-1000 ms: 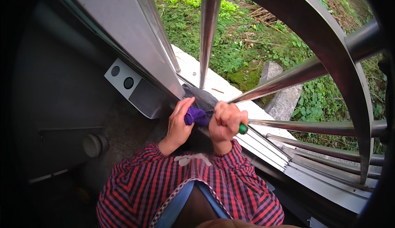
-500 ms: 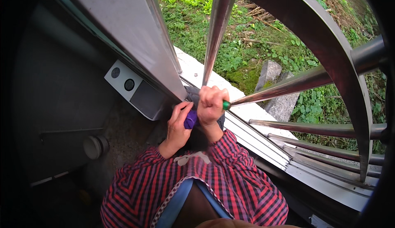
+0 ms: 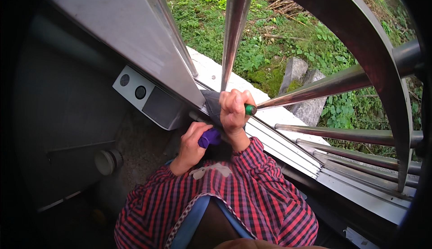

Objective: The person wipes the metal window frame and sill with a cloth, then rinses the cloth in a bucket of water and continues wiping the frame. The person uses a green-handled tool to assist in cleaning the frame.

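My left hand point(image 3: 191, 146) is closed round a crumpled purple cloth point(image 3: 209, 138), just in front of my body. To its right and a little farther out, my right hand point(image 3: 234, 110) is a fist round a green-ended handle point(image 3: 250, 109). Only the handle's end sticks out on the right side of the fist; the rest is hidden. Dark grey fabric point(image 3: 211, 101) lies behind the right fist, at the foot of a wide metal frame point(image 3: 135, 37). The two hands are apart.
Shiny metal bars point(image 3: 234, 28) and a curved metal band point(image 3: 360, 28) rise beyond a white sill point(image 3: 265, 114) with tracks. A grey-and-black box point(image 3: 153, 100) is at the left, with a white bucket point(image 3: 106, 162) below it. Stone blocks point(image 3: 294, 72) and greenery lie outside.
My left hand with the purple cloth has drawn back toward my body, away from the metal frame. My right fist has shifted slightly up and right, widening the gap.
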Available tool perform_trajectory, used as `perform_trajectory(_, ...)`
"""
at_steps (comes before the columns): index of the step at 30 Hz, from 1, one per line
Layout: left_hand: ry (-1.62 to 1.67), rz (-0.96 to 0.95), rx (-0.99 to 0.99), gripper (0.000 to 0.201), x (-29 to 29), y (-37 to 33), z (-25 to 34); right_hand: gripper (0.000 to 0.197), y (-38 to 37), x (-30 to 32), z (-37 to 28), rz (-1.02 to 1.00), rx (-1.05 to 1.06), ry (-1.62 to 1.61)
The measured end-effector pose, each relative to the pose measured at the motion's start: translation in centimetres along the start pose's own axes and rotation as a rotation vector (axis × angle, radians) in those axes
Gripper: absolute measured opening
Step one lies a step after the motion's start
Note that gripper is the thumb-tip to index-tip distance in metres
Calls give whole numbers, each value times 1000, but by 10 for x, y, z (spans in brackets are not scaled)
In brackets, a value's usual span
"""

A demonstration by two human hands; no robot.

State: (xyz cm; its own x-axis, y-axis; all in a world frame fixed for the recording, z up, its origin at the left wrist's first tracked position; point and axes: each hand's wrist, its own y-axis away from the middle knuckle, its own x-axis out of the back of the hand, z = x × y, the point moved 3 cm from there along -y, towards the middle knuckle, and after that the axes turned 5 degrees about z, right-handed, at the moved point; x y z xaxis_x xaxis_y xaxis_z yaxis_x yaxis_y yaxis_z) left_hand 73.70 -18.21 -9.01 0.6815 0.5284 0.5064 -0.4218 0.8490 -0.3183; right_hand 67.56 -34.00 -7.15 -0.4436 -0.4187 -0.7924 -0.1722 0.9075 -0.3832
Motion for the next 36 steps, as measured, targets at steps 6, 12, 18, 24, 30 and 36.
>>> perform_trajectory(6,-20,20,9,47,-1,0,-2,33,-3,-2,30,-65,-22,-74)
perform_trajectory(12,-34,5,39,47,1,3,-13,32,-10,8,-3,-21,71,-119)
perform_trajectory(18,-7,4,43,44,1,1,-12,32,-4,2,-15,-56,-40,89)
perform_trajectory(24,-24,2,9,43,-3,-1,-8,33,-4,-2,14,-121,13,10)
perform_trajectory(30,16,-3,31,42,-14,4,-3,36,-1,19,9,-149,-113,128)
perform_trajectory(36,52,-36,25,42,-15,5,0,16,4,24,-54,-531,89,431)
